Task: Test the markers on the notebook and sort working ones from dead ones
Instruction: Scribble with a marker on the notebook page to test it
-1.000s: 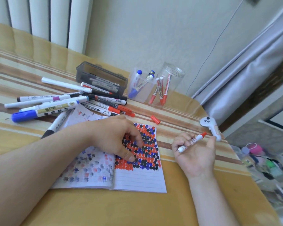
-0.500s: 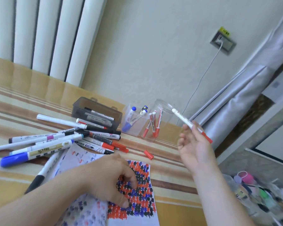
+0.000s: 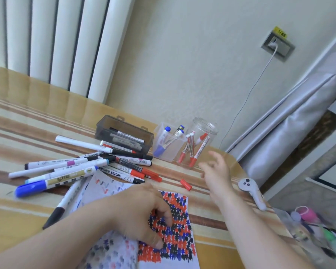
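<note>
The markers (image 3: 89,162) still to be tested lie heaped on the bench (image 3: 27,117) beyond the left hand's fingers (image 3: 163,216); they look light, stiff and smooth, so likely to roll, and are best pinched mid-barrel. Those fingers curl loosely, pressing the notebook (image 3: 175,239) flat. The right hand (image 3: 214,171) hangs released and empty just short of the clear jar (image 3: 200,140) of red markers.
</note>
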Motion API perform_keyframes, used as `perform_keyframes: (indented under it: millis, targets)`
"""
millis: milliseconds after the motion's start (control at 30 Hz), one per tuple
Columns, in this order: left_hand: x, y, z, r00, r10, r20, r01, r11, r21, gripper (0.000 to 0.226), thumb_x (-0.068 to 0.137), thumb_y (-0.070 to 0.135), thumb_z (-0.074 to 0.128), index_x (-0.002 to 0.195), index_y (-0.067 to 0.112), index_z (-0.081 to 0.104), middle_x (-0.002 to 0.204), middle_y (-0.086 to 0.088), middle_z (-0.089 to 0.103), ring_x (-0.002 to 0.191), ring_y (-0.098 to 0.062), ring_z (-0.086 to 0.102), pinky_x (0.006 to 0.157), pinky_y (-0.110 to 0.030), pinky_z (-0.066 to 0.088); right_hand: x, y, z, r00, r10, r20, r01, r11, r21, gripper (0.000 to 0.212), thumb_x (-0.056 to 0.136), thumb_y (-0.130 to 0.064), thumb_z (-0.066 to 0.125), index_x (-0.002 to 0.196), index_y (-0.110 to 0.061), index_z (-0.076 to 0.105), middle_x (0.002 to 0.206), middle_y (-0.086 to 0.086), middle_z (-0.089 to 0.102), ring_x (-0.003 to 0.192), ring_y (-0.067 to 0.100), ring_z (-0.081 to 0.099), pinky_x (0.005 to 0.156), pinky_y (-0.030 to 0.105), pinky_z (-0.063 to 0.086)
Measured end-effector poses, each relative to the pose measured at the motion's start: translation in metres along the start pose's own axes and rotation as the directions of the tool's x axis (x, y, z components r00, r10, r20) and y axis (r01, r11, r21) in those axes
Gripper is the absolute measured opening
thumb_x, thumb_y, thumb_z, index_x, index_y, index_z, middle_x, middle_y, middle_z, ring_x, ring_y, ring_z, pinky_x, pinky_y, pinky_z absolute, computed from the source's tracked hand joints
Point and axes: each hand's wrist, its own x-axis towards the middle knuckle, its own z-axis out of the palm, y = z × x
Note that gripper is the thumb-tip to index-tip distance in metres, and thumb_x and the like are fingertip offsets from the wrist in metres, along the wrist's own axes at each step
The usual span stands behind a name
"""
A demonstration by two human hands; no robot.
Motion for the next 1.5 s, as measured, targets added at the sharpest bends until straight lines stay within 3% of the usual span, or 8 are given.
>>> perform_keyframes:
  millis: [267,600,833,967,1167,1267,1367,1500]
  targets:
    - [0.0,0.003,-0.002,1.0,-0.002,-0.014,0.002,1.0,-0.027,0.05,0.069,0.063,0.083,0.114,0.052,0.066,0.107,0.031,0.051,0.105,0.013,0.032,0.087,-0.006,0.025,-0.024,0.011,0.07,0.803,-0.288,0.522,0.556,0.68,-0.478,0.036,0.097,-0.047,0.059,0.13,-0.035,0.067,0.115,-0.013,0.054,0.116,0.01,0.044,0.101,0.032,0.038]
    - [-0.001,0.003,-0.005,1.0,0.005,0.019,-0.004,0.999,-0.039,0.05,0.072,0.062,0.082,0.117,0.048,0.067,0.115,0.021,0.057,0.117,-0.003,0.041,0.105,-0.028,0.037,-0.023,-0.003,0.084,0.724,-0.296,0.623,0.656,0.575,-0.49,0.034,0.099,-0.043,0.05,0.127,-0.038,0.068,0.107,-0.012,0.054,0.114,0.018,0.042,0.1,0.043,0.039]
    - [0.0,0.0,-0.008,0.957,-0.231,-0.177,0.122,0.87,-0.477,0.044,0.086,0.068,0.067,0.12,0.041,0.064,0.098,0.012,0.07,0.089,-0.003,0.066,0.087,-0.031,0.054,-0.047,-0.014,0.024,0.848,-0.33,0.415,0.399,0.912,-0.091,0.019,0.104,-0.031,0.057,0.102,-0.031,0.076,0.087,-0.01,0.073,0.082,0.005,0.066,0.076,0.033,0.048]
    - [0.005,-0.002,-0.004,0.895,-0.331,-0.297,0.066,0.759,-0.648,0.034,0.097,0.061,0.052,0.122,0.039,0.058,0.111,0.013,0.07,0.106,-0.011,0.068,0.097,-0.048,0.055,-0.081,-0.005,0.012,0.722,-0.322,0.612,0.437,0.898,-0.043,0.02,0.102,-0.034,0.061,0.115,-0.038,0.076,0.105,-0.022,0.076,0.101,-0.002,0.068,0.088,0.025,0.052]
    - [0.001,0.011,-0.001,0.903,-0.194,-0.383,0.024,0.913,-0.407,0.015,0.11,0.033,0.043,0.106,0.025,0.055,0.091,0.012,0.066,0.085,-0.005,0.061,0.08,-0.036,0.05,-0.087,0.014,0.01,0.825,-0.385,0.414,0.442,0.896,-0.047,0.049,0.085,-0.069,0.066,0.078,-0.021,0.069,0.062,-0.003,0.059,0.06,0.01,0.052,0.061,0.036,0.042]
    - [-0.001,0.023,0.0,0.922,-0.012,-0.386,-0.07,0.978,-0.196,0.016,0.11,0.032,0.04,0.119,0.028,0.052,0.089,0.016,0.061,0.078,-0.006,0.057,0.072,-0.029,0.046,-0.086,0.007,0.009,0.823,-0.41,0.394,0.394,0.911,0.126,0.056,0.076,-0.081,0.065,0.098,-0.03,0.065,0.07,0.003,0.061,0.065,0.02,0.057,0.06,0.041,0.047]
    - [-0.001,0.031,0.0,0.94,0.108,-0.324,-0.144,0.985,-0.092,0.01,0.11,0.032,0.043,0.107,0.041,0.047,0.08,0.026,0.056,0.067,0.001,0.053,0.061,-0.017,0.036,-0.096,-0.002,0.011,0.749,-0.391,0.534,0.273,0.918,0.29,0.047,0.087,-0.072,0.052,0.108,-0.034,0.07,0.071,-0.01,0.068,0.069,0.006,0.063,0.063,0.018,0.046]
    - [-0.004,0.024,-0.002,0.956,0.083,-0.282,-0.105,0.993,-0.061,0.024,0.107,0.048,0.044,0.13,0.042,0.048,0.071,0.015,0.056,0.06,-0.005,0.052,0.058,-0.031,0.041,-0.103,0.001,0.007,0.762,-0.368,0.532,0.147,0.899,0.412,0.039,0.102,-0.049,0.044,0.111,-0.025,0.073,0.062,0.024,0.033,0.054,0.024,0.033,0.05,0.027,0.032]
